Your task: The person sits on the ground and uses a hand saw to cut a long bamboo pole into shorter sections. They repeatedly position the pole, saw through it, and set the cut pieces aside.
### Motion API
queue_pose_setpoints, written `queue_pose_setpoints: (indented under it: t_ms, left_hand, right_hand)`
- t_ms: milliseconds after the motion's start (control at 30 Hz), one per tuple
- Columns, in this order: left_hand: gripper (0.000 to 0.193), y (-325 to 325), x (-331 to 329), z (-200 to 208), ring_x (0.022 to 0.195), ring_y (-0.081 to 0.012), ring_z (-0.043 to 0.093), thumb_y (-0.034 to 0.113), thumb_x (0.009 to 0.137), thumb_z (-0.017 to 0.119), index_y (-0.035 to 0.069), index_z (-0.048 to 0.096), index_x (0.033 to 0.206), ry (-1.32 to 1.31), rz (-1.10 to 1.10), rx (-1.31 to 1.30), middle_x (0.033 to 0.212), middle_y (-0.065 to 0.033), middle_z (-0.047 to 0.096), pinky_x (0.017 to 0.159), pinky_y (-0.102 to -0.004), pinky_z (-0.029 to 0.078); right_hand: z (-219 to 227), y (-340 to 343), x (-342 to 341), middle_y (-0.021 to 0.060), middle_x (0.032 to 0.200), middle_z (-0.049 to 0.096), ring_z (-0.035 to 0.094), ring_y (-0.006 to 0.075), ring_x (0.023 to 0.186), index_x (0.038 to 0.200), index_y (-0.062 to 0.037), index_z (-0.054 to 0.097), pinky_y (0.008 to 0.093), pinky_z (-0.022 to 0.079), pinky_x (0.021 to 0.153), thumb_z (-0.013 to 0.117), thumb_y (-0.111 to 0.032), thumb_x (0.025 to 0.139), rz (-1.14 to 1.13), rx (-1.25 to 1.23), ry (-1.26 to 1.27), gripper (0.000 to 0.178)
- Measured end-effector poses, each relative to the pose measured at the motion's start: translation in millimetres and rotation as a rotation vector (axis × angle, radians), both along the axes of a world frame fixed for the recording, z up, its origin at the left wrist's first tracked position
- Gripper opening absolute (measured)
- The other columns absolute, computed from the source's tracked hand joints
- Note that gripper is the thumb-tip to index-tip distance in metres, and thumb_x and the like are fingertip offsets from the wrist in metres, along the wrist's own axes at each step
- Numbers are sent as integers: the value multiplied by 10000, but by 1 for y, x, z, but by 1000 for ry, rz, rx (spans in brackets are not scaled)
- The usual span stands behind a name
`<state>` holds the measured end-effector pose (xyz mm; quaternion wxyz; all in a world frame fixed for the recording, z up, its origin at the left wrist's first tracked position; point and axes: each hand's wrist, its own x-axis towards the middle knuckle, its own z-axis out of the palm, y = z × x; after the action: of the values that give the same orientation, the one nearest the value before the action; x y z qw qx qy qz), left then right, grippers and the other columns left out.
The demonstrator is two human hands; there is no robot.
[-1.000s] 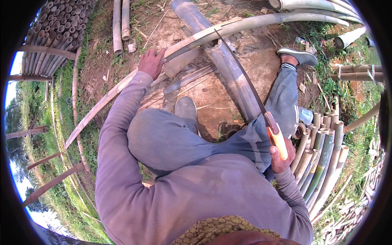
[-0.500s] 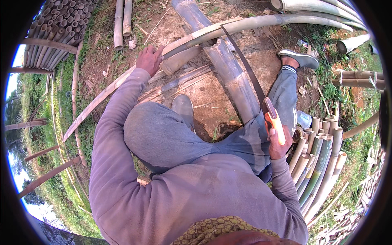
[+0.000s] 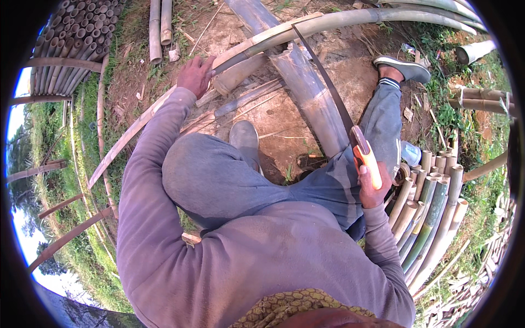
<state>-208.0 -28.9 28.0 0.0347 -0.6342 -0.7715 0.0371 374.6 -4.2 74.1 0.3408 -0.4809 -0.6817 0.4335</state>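
A handsaw (image 3: 331, 85) with a dark blade and an orange and pale handle is in my right hand (image 3: 375, 185), fingers closed around the grip. The blade's far end lies against a long bamboo pole (image 3: 350, 22), partly split along its length. My left hand (image 3: 196, 75) grips this pole to the left of the blade, covering part of it. Beyond the hand, the pale split length (image 3: 128, 134) runs down to the left. Under the pole lies a thick grey bamboo log (image 3: 309, 90), with a shorter bamboo piece (image 3: 240, 74) beside it.
A bundle of cut bamboo (image 3: 424, 218) stands close by my right arm. Stacked bamboo tubes (image 3: 79, 33) fill the far left behind a rail. My outstretched leg (image 3: 380, 117) is beside the saw. Two bamboo poles (image 3: 160, 30) and a thin split strip (image 3: 257, 98) lie on the ground.
The view has shifted slightly. My left hand's fingers look a little more spread on the pole. The saw stays at nearly the same place against the pole.
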Motion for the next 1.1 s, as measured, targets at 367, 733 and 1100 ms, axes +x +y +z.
queue_pose_setpoints:
  t_ms: [367, 733, 1100]
  left_hand:
    - [515, 2, -1, -6, 1130, -350, 589, 389, 1048, 603, 270, 514, 1541, -6, 10, 11, 1186, -140, 583, 978, -493, 488]
    - [584, -52, 31, -3, 1013, -339, 578, 168, 866, 817, 238, 638, 1417, -154, 29, 279, 1070, -123, 549, 888, -464, 507]
    - [759, -92, 82, -17, 1203, -357, 549, 410, 817, 861, 223, 565, 1491, -230, -193, 255, 1277, -144, 542, 1049, -516, 452]
  right_hand:
    - [-3, 1, -6, 0, 683, 593, 550, 61, 564, 963, -13, 629, 224, 433, 522, 728, -309, 1025, -40, -24, 50, 318]
    - [57, -31, 34, 42, 608, 562, 519, 105, 527, 978, 72, 632, 300, 534, 591, 677, -481, 1006, -256, 6, 223, 555]
    - [32, 21, -22, 33, 660, 574, 534, 111, 546, 1024, 3, 630, 255, 407, 504, 702, -405, 1020, -253, -34, 319, 414]
